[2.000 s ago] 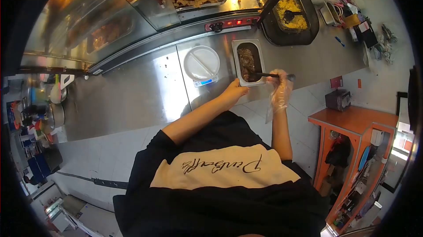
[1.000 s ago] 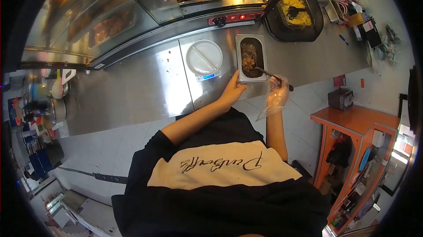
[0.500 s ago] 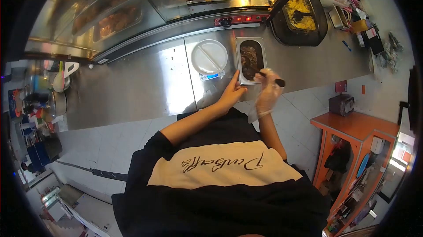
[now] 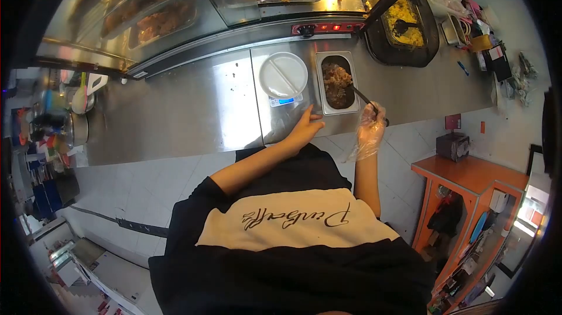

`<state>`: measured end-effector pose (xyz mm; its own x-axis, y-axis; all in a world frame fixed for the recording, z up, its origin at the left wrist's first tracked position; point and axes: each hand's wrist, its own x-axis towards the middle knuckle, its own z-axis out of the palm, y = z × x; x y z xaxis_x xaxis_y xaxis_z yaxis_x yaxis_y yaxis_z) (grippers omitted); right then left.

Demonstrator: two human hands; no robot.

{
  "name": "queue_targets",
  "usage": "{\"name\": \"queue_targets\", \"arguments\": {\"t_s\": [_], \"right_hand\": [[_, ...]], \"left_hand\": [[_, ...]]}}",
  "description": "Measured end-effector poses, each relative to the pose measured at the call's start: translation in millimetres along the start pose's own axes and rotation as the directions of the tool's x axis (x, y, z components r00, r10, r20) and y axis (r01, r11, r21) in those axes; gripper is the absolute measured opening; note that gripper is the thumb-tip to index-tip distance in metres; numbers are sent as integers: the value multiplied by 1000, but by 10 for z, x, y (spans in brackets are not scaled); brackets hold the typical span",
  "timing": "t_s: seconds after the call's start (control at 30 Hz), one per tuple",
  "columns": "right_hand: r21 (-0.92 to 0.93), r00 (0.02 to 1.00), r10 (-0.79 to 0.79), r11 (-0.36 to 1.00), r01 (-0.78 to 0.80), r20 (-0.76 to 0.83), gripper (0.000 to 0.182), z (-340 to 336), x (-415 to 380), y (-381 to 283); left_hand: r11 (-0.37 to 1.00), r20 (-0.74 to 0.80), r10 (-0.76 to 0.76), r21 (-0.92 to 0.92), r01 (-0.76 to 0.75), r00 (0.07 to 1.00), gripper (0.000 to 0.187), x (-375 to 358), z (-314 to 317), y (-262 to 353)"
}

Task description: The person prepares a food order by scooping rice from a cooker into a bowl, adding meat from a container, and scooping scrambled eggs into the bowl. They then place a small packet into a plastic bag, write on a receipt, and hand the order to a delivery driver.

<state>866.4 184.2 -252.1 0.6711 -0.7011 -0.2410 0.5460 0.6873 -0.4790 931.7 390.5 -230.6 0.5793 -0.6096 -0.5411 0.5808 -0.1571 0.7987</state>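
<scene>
My right hand (image 4: pixel 370 131), in a clear plastic glove, is closed around the black handle of a serving spoon (image 4: pixel 367 99). The spoon slants into a steel food pan (image 4: pixel 321 90), its head hidden by a heap of brown saucy food (image 4: pixel 337 76). Just off the pan's near left corner, my bare left hand (image 4: pixel 304 128) has its fingers apart at the counter's front edge and holds nothing. Left of the pan, a white divided plate (image 4: pixel 283 75) rests on a digital scale (image 4: pixel 285 101) with a lit blue display.
A glass heated cabinet (image 4: pixel 328 28) with trays of fried food runs along the back. At the right stands a black pan (image 4: pixel 398 57) of yellow food with a black spoon in it. A blue pen (image 4: pixel 463 68) lies on the steel counter (image 4: pixel 170 110).
My right hand has drawn back and right, and food now shows heaped at the spoon's end. My left hand has come away from the pan's side, its fingers lower and apart.
</scene>
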Motion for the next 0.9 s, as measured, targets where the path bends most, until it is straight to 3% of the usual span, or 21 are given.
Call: {"name": "queue_targets", "arguments": {"t_s": [0.17,0.47,0.57,0.7,0.8,0.9], "right_hand": [[61,998,12,998,-16,63,27,23,32,-118],[-55,997,-35,998,39,73,25,474,-86,-200],[-83,995,3,997,5,96,24,600,-93,-198],[-129,998,-1,992,8,56,29,938,-209,6],[-260,996,21,966,2,87,34,1255,-363,203],[-569,974,-2,811,134,228,34,1145,-414,491]], "left_hand": [[992,-16,-47,-119,44,999,69,-27,-52,-2],[972,95,50,-233,-26,994,20,311,34,37],[930,80,51,-368,-18,996,18,297,27,-25],[933,82,14,-360,16,997,18,218,-78,-38],[937,87,-30,-345,58,996,18,111,-144,-21],[925,101,-79,-364,111,992,20,33,-216,-30]]}}
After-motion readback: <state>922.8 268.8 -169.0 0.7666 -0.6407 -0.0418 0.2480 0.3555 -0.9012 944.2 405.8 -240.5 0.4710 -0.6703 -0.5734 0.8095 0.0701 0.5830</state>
